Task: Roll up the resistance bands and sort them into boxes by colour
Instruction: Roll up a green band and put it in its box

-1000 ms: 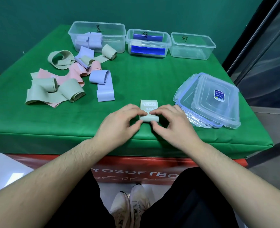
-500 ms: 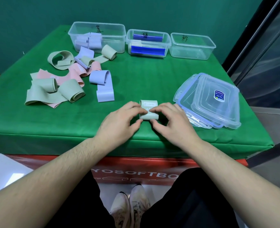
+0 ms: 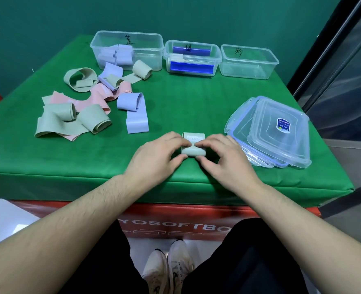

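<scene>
Green cloth is covering the surface (image 3: 175, 107), and a pale green band (image 3: 193, 146) is sitting on it near the front edge, almost fully rolled. Both hands are working on this roll. The left hand (image 3: 157, 158) is pinching its left end, with fingers (image 3: 180, 141) curled over the top and the thumb tucked in front. The right hand (image 3: 224, 159) is doing the same at the right end. Both wrists are lying low, close to the cloth, and the arms are reaching in from the front.

I think the hands are holding both ends so the roll is staying tight and straight (a loose one would likely spring open).

Far behind the roll, three clear boxes are standing in a row. The left box (image 3: 128, 39) is holding lilac rolls, the middle box (image 3: 192, 58) has dark blue things inside, and the right box (image 3: 249, 60) looks bare. To the left of the roll, a heap of loose bands (image 3: 79, 107) in green, pink and lilac is waiting. Just right of the roll, the lids (image 3: 277, 132) are lying stacked, likely kept out of the way.
</scene>
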Motion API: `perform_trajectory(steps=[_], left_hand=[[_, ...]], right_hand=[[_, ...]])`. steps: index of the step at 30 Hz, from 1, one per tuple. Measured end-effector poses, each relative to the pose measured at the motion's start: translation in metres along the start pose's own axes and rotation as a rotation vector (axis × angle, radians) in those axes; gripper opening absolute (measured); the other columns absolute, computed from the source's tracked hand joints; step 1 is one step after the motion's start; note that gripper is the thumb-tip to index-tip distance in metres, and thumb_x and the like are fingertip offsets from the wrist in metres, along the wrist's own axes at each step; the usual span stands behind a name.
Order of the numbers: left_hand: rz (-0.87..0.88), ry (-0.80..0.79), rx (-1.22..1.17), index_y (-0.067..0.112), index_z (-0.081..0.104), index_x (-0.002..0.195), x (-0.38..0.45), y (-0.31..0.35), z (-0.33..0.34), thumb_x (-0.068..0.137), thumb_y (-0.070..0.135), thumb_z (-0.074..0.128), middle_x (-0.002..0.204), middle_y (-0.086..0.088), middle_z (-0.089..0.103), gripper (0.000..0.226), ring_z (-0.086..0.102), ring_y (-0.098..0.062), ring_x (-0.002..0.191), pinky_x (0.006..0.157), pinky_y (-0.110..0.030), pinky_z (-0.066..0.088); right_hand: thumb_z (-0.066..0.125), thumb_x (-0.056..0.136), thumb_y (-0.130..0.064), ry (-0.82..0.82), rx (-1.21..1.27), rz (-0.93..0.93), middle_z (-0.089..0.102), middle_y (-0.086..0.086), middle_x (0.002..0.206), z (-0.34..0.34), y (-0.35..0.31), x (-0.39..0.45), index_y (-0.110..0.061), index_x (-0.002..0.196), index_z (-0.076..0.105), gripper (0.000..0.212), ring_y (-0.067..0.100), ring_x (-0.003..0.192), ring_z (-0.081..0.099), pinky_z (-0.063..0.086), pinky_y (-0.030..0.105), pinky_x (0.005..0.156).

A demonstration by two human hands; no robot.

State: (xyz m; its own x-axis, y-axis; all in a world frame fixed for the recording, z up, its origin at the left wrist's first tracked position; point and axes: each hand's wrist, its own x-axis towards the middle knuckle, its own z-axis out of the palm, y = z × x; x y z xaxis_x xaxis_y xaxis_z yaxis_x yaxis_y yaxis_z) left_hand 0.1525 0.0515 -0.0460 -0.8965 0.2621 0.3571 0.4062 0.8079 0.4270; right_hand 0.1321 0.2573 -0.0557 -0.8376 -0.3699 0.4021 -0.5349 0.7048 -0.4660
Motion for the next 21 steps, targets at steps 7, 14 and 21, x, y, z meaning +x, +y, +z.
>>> perform_trajectory(steps=[7, 14, 21], left_hand=[[0.058, 0.052, -0.028, 0.032, 0.067, 0.11, -0.024, 0.004, -0.003, 0.087, 0.033, 0.071, 0.11, 0.019, 0.062, 0.023, 0.038, 0.005, 0.074, 0.06, -0.026, 0.049], [0.069, 0.033, 0.025, 0.033, 0.066, 0.109, -0.032, 0.006, -0.003, 0.088, 0.039, 0.067, 0.11, 0.02, 0.062, 0.022, 0.037, 0.004, 0.072, 0.056, -0.023, 0.045], [0.029, -0.02, 0.06, 0.036, 0.061, 0.12, -0.027, 0.007, -0.004, 0.092, 0.047, 0.053, 0.116, 0.021, 0.048, 0.031, 0.039, -0.005, 0.065, 0.057, -0.026, 0.041]], right_hand=[[0.065, 0.085, -0.036, 0.029, 0.01, -0.055, 0.061, -0.014, 0.105, -0.003, -0.005, -0.024, -0.027, 0.112, 0.069, 0.028, 0.017, 0.094, 0.054, 0.044, 0.035, 0.086], [0.06, 0.085, -0.042, 0.021, -0.007, -0.05, 0.06, -0.015, 0.106, -0.004, -0.009, -0.031, -0.029, 0.113, 0.069, 0.032, 0.014, 0.093, 0.049, 0.044, 0.039, 0.086], [0.063, 0.084, -0.041, 0.038, -0.046, -0.072, 0.058, -0.016, 0.104, -0.002, -0.011, -0.026, -0.031, 0.108, 0.067, 0.026, 0.018, 0.094, 0.05, 0.044, 0.044, 0.084]])
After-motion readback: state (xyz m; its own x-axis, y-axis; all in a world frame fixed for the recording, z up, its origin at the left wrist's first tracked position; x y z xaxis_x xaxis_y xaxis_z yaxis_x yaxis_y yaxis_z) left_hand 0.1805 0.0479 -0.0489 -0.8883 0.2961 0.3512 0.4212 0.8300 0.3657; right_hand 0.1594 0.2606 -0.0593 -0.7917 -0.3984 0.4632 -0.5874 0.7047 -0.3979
